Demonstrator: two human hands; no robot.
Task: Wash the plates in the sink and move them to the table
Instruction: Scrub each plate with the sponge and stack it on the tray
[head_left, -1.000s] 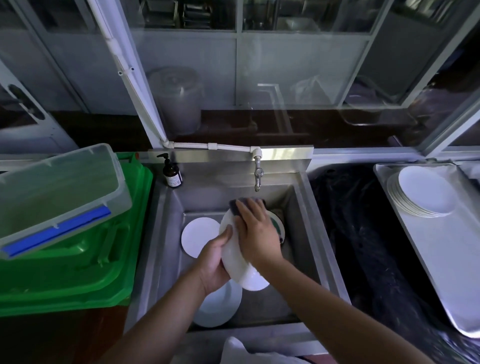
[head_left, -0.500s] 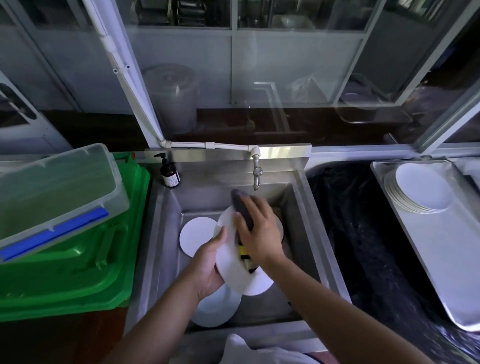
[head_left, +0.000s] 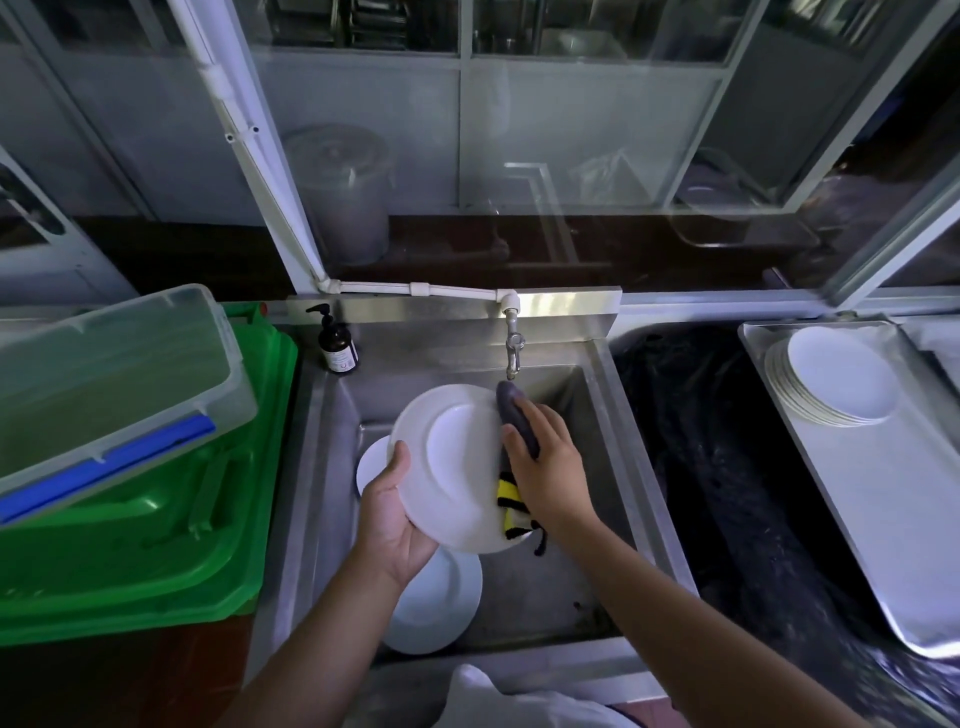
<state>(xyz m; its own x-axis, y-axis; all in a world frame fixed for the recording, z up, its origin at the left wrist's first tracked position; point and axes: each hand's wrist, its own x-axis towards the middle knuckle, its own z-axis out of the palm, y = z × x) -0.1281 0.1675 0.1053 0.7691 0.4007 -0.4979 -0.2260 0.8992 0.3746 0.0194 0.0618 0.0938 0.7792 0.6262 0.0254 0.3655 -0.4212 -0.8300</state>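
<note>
I am holding a round white ceramic plate (head_left: 457, 467) tilted over the stainless steel sink (head_left: 597, 441) with my left hand (head_left: 392, 514), thumb curled over its near-left rim and fingers tucked beneath. My right hand (head_left: 553, 467) is gripping a dark grey scrubbing sponge with yellow and black stripes (head_left: 511, 441), fingers wrapped round it, pressing it against the plate's right edge. Just beyond my right fingertips the metal tap (head_left: 513, 351) is pointing down. Below my left hand two more white plates (head_left: 436, 603) are lying in the basin. Far off to my right, a stack of white plates (head_left: 831, 379) is sitting on a steel tray (head_left: 883, 519).
</note>
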